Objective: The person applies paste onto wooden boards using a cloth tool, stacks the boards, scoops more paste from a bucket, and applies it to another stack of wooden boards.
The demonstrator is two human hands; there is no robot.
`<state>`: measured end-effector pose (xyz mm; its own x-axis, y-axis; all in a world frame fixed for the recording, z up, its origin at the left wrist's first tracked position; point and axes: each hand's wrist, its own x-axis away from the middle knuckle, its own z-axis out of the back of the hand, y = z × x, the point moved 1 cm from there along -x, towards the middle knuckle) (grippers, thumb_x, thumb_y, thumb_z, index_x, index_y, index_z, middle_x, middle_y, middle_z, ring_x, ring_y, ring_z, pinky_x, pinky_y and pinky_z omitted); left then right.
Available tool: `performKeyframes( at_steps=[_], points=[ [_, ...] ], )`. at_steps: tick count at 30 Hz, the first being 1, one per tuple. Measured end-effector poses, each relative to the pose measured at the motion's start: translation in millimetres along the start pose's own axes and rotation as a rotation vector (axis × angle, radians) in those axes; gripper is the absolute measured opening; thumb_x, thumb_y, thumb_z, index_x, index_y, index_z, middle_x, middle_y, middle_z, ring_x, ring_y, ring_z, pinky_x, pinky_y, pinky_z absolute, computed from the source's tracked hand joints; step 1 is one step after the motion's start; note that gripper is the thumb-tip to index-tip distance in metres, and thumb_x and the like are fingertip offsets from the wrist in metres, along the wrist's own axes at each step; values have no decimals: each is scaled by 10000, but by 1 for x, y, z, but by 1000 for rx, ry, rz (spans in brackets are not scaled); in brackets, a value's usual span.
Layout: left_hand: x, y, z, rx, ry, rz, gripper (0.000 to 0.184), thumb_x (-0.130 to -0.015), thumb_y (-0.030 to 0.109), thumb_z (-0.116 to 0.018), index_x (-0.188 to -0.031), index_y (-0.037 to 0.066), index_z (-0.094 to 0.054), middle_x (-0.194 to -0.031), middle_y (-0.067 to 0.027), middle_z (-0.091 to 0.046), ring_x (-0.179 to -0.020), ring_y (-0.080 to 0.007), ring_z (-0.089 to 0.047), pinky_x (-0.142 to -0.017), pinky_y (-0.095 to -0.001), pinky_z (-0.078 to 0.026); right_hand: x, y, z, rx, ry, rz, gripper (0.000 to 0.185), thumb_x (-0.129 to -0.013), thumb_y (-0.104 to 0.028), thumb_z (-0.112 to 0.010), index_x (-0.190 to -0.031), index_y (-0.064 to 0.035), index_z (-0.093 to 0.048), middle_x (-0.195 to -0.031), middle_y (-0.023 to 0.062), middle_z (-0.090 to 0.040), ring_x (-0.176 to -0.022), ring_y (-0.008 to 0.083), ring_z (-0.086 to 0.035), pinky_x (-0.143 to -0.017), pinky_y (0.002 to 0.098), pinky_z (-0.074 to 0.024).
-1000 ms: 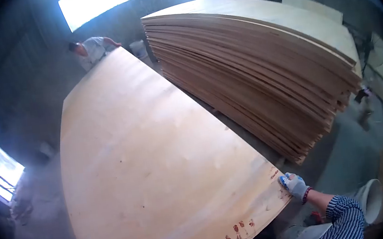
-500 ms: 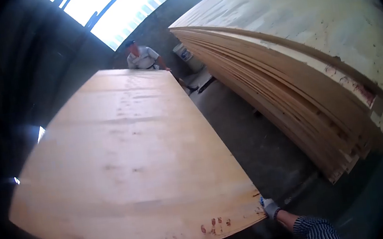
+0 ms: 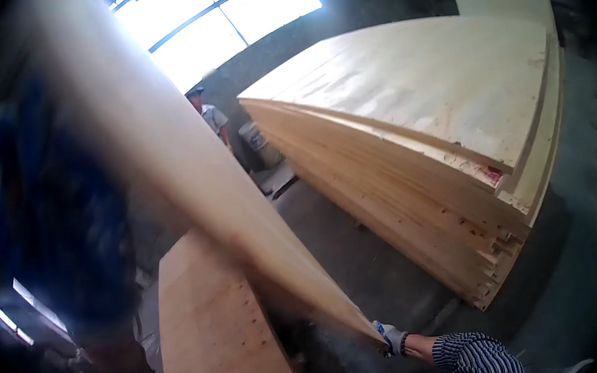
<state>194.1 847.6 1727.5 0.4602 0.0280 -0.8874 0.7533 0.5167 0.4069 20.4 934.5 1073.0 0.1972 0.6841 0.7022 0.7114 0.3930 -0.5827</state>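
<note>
A large thin wooden sheet [image 3: 217, 189] stands tilted on its side, blurred by motion, its far end reaching up past the window. My right hand [image 3: 391, 337], in a white and blue glove, is closed on its near lower corner. Close to the camera on the left is my left hand [image 3: 59, 208], raised in a blue glove and heavily smeared. Its fingers cannot be made out, nor whether it touches the sheet. Below the tilted sheet lies another wooden sheet [image 3: 216, 331] with dark spots along its right side.
A tall stack of wooden sheets [image 3: 387, 183] stands on the right, with uneven corners at its near end. Another person [image 3: 213, 119] is at the far end, partly hidden by the tilted sheet. Near them stands a white bucket [image 3: 254, 137]. Grey floor [image 3: 366, 253] runs between the stacks.
The top sheet has gone from lying flat to tilted up, its left side raised, exposing the sheet beneath. My left hand has risen from the near edge; my right hand keeps its corner.
</note>
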Motion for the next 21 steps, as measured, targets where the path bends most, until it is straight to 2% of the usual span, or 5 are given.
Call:
performKeyframes(
  at_steps=[4,13,16,20,21],
  points=[
    [-12,-65,-8,113,-301,152,606,-968,426,-461,-1417,27,-373,-1474,-148,-368,-1372,-303,-338,-1136,-433,-246,10,-11,29,-349,-571,-293,519,-939,-548,-400,-1040,-84,-611,-709,79,-595,-481,232,-542,-386,370,-416],
    [208,-143,110,82,394,662,495,-975,267,-449,-1398,15,-397,-1404,-116,-463,-1291,-241,-448,-1057,-368,-344,105,-69,-57,-816,-1153,-407,410,-972,-412,-413,-1136,-66,-559,-766,51,-544,-589,198,-553,-416,369,-436],
    [221,-130,86,156,510,678,482,-976,233,-438,-1398,5,-392,-1405,-127,-461,-1283,-240,-458,-1058,-357,-347,178,-105,-106,-764,-1690,-133,415,-952,-377,-460,-1173,-26,-475,-822,39,-423,-734,162,-485,-555,296,-459],
    [200,-151,11,25,330,502,486,-1003,233,-352,-1426,-6,-336,-1435,-136,-421,-1315,-245,-421,-1077,-337,-342,313,-184,-115,-360,-1580,660,690,-887,-566,-534,-1296,-23,-413,-951,82,-562,-869,172,-573,-512,302,-478],
    [182,-156,-8,18,307,462,487,-999,216,-362,-1426,-14,-331,-1428,-138,-428,-1313,-254,-425,-1086,-352,-331,300,-181,-96,-515,-1275,436,738,-860,-659,-469,-1288,-59,-437,-980,102,-612,-863,221,-597,-661,336,-506]
  ],
)
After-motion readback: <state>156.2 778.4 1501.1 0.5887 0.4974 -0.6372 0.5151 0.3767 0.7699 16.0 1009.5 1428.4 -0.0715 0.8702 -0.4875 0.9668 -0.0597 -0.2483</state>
